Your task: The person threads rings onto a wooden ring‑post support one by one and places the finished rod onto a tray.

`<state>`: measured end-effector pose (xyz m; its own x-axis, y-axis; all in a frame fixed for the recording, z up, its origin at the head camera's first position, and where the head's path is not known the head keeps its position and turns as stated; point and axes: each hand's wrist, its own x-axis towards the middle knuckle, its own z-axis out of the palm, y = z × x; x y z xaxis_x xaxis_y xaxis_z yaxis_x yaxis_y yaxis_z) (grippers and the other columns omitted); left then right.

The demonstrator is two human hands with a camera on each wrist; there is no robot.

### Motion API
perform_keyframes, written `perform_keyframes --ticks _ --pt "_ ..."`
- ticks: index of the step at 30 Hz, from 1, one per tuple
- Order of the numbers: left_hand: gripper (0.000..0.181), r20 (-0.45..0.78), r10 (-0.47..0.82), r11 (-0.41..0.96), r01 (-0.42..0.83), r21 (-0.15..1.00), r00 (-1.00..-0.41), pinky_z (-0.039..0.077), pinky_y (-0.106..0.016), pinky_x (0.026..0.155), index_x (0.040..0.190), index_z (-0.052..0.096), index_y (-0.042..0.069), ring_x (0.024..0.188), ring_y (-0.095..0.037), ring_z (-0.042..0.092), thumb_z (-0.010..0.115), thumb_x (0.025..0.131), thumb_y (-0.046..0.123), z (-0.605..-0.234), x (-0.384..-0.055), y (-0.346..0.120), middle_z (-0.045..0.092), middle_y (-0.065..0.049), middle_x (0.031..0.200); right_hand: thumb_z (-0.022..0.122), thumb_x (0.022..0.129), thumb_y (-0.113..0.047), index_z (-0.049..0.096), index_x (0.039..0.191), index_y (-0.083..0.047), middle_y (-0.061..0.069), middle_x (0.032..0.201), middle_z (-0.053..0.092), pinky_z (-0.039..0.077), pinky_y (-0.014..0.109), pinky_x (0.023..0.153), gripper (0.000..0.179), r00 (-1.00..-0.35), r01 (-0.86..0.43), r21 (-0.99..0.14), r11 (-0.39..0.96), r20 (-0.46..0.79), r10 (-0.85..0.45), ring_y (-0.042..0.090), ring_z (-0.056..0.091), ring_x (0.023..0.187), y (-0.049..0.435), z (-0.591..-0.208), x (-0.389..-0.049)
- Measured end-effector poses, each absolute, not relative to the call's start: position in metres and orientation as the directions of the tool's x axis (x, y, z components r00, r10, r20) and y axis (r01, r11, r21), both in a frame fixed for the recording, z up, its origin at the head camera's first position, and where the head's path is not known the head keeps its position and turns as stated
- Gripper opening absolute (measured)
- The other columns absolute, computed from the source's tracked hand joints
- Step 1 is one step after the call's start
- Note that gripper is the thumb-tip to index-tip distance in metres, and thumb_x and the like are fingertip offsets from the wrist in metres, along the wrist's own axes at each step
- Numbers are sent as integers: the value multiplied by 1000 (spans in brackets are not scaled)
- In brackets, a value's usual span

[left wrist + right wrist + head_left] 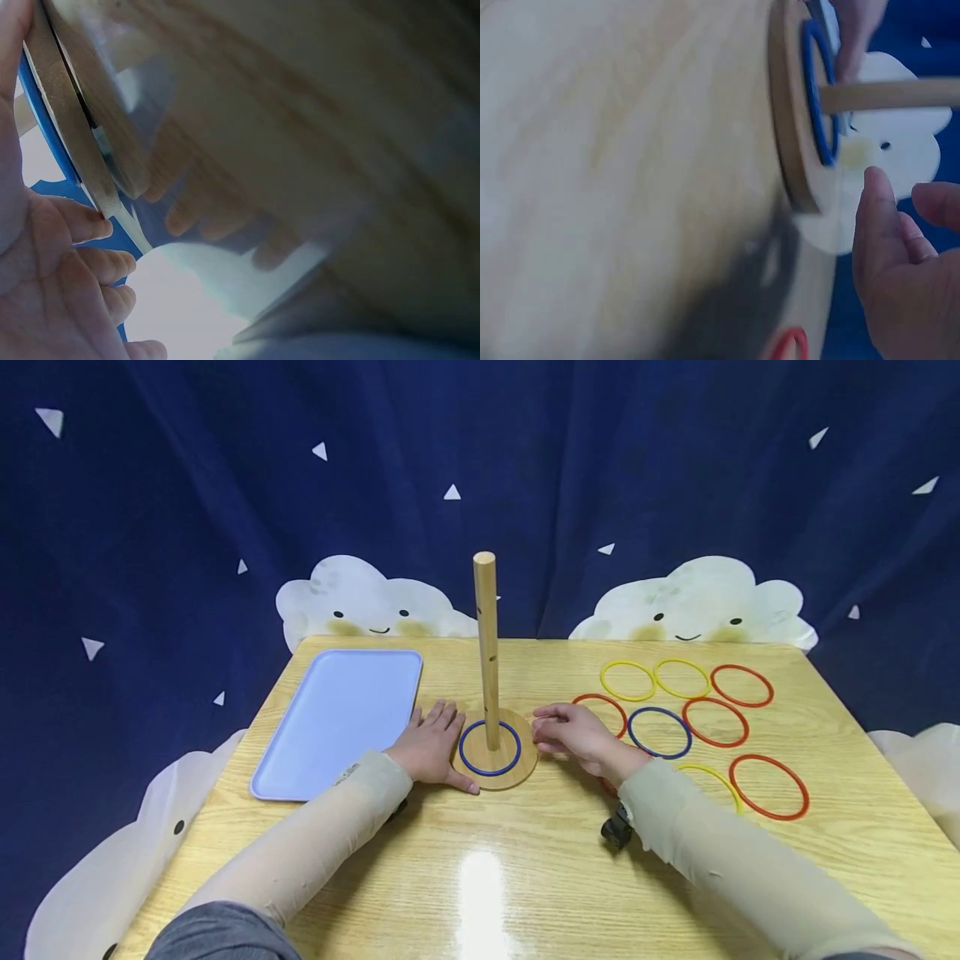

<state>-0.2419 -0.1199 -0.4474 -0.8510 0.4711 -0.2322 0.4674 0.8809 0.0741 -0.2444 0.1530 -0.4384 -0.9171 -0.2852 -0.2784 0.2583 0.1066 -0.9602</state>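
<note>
While the left hand [429,748], fingers spread, is touching the left edge of the wooden stand [488,652], the right hand [581,737], empty and loosely bent, is hovering farther off, rightward; the post is standing upright on the desk [405,885], inside a blue ring [490,774].

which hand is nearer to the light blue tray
Left. The left hand is just beside the right edge of the light blue tray; the right hand is farther away, on the far side of the wooden base from the tray.
</note>
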Motion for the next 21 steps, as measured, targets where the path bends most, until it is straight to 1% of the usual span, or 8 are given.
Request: perform_keyframes --ticks 3,7,10,12,17,19,21 --pt "132 -242 466 884 462 78 -851 7 -60 123 165 21 4 157 -35 4 70 72 85 -447 -242 -120 12 -20 170 51 106 0 40 147 17 33 139 49 57 30 89 47 -926 235 -967 98 -253 -281 25 65 109 169 -430 -246" --pt "132 -250 464 885 458 87 -850 6 -60 123 165 21 4 157 -36 3 70 73 84 -448 -243 -120 11 -20 171 51 108 -4 37 149 16 28 139 50 55 32 95 48 -934 225 -971 81 -239 -268 16 65 108 197 -418 -246" --pt "132 -251 461 886 455 85 -851 6 -60 123 165 21 4 157 -35 3 70 72 84 -449 -244 -120 11 -19 171 51 109 -7 34 150 15 20 135 52 54 32 97 50 -938 216 -973 82 -230 -258 9 65 105 221 -411 -246" --pt "132 -243 461 887 454 86 -854 6 -60 123 165 21 4 157 -35 3 71 72 84 -450 -244 -120 12 -19 171 51 109 -9 32 151 15 16 132 54 54 31 96 52 -942 207 -974 92 -224 -248 7 65 104 238 -408 -246" --pt "132 -237 463 886 454 98 -854 6 -61 122 165 21 4 157 -35 4 72 72 83 -450 -244 -120 12 -20 170 53 109 -13 29 153 14 -1 119 62 55 29 95 57 -953 192 -974 120 -214 -215 4 66 103 286 -406 -240" --pt "133 -249 458 889 447 100 -854 6 -61 122 165 20 4 157 -35 3 72 72 83 -450 -243 -120 11 -20 170 53 109 -14 33 151 12 -8 114 66 55 28 93 53 -954 200 -975 102 -217 -206 3 67 103 306 -409 -236" --pt "133 -266 450 892 441 97 -853 5 -61 123 165 19 5 157 -34 1 72 72 83 -450 -243 -120 10 -19 171 53 109 -13 42 145 5 -11 108 70 57 27 90 41 -954 221 -974 50 -227 -199 4 69 101 325 -414 -233"
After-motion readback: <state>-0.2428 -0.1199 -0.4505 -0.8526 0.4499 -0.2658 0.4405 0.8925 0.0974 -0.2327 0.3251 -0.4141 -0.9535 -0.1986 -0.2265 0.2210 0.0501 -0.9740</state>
